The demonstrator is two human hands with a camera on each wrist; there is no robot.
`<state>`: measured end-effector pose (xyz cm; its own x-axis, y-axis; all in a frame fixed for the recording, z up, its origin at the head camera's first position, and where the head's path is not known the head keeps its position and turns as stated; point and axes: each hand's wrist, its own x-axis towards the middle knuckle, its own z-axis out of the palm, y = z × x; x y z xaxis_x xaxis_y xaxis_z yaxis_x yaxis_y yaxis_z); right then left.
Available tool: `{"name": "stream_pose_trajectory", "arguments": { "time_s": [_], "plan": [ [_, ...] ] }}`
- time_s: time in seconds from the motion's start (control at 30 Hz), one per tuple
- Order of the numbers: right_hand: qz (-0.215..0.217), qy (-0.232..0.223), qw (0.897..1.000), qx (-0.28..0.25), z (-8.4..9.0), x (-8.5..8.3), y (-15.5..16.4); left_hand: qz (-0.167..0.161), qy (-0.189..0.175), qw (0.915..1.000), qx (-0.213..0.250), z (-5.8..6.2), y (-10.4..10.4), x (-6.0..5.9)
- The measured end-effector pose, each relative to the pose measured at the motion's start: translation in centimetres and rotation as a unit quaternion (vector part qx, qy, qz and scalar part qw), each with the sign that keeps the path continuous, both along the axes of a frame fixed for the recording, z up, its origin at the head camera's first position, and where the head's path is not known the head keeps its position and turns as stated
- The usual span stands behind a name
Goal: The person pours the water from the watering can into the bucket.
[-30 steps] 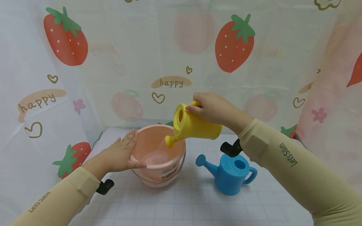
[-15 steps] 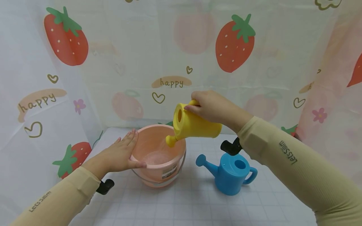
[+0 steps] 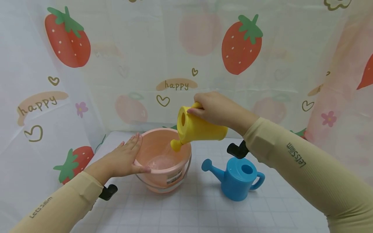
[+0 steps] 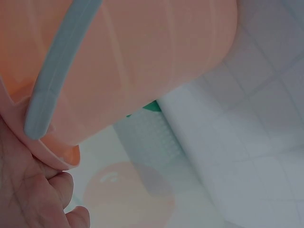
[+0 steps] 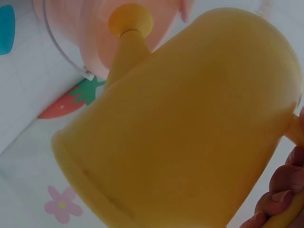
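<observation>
In the head view my right hand (image 3: 211,108) grips the handle of a yellow watering can (image 3: 201,127), tilted forward above a pink bucket (image 3: 163,191). The can's round spout head (image 3: 175,145) points down inside the bucket's rim, where faint streaks and rippled water show. My left hand (image 3: 120,160) rests on the bucket's left rim, fingers extended and thumb along the front edge. The right wrist view has fingers (image 5: 285,183) curled around the yellow handle. In the left wrist view the palm (image 4: 21,185) lies against the rim, beside the grey bucket handle (image 4: 61,71).
A blue watering can (image 3: 239,179) stands upright on the table (image 3: 186,216), right of the bucket, its spout towards the bucket. The table has a white gridded cover. A printed strawberry curtain (image 3: 163,48) encloses the back and sides.
My right hand and the yellow watering can have shifted slightly left, with the can's base rising a little. The left hand, bucket and blue watering can have stayed put.
</observation>
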<state>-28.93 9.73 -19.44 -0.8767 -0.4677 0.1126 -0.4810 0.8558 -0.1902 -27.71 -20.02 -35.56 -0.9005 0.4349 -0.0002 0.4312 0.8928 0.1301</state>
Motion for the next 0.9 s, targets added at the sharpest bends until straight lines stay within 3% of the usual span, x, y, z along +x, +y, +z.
{"name": "stream_pose_trajectory", "arguments": {
  "time_s": [0.9],
  "plan": [
    [0.016,-0.005,1.000,0.013,0.21,0.24,-0.93,-0.002,0.004,1.0000,0.000,0.13,-0.01,0.10]
  ]
}}
